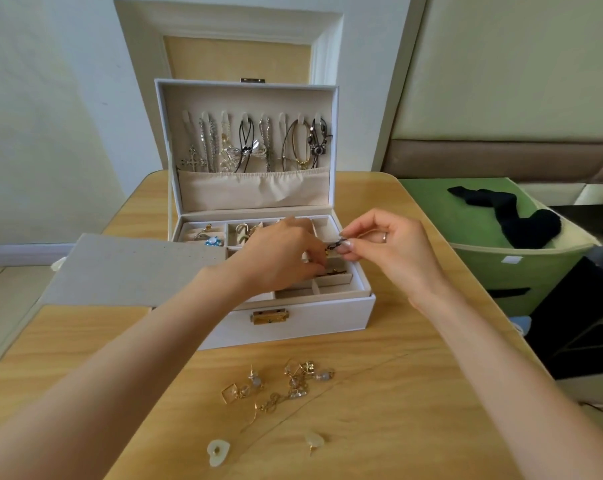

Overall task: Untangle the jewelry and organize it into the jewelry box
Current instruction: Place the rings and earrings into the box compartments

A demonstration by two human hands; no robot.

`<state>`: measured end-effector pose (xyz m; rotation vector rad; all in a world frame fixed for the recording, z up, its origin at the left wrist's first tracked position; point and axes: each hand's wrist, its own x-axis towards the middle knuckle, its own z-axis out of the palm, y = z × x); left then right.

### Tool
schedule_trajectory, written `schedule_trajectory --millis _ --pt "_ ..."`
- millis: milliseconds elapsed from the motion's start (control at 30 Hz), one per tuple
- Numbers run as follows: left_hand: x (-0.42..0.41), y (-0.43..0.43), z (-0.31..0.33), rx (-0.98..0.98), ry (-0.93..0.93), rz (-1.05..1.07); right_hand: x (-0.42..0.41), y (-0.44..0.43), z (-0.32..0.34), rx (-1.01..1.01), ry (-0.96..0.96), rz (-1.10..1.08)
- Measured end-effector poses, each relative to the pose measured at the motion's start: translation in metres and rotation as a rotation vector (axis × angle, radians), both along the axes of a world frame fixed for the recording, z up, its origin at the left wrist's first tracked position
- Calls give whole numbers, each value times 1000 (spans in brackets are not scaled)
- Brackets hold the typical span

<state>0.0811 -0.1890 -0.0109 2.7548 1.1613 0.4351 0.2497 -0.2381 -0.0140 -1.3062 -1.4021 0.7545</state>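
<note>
A white jewelry box (303, 323) stands open on the wooden table, its lid upright with several necklaces (251, 143) hanging on hooks inside. Above the tray's right compartments, my left hand (279, 251) and my right hand (390, 244) both pinch a small dark and gold jewelry piece (334, 247) between their fingertips. A tangle of gold earrings (279, 386) with clear beads lies on the table in front of the box. Two pale heart-shaped earrings (218, 452) lie near the front edge.
A grey flat insert (127, 268) leans against the box's left side. Rings and a blue piece (212, 241) fill the tray's left compartments. A green bin (521, 271) with black cloth stands right of the table. A wall is behind the box.
</note>
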Motion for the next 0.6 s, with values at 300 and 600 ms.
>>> schedule_trajectory --millis 300,600 --pt "-54 -25 -2 42 -416 145 -3 1 -8 47 -270 -61" --pt "-87 -73 -17 16 -594 240 -13 1 -16 89 -289 -191"
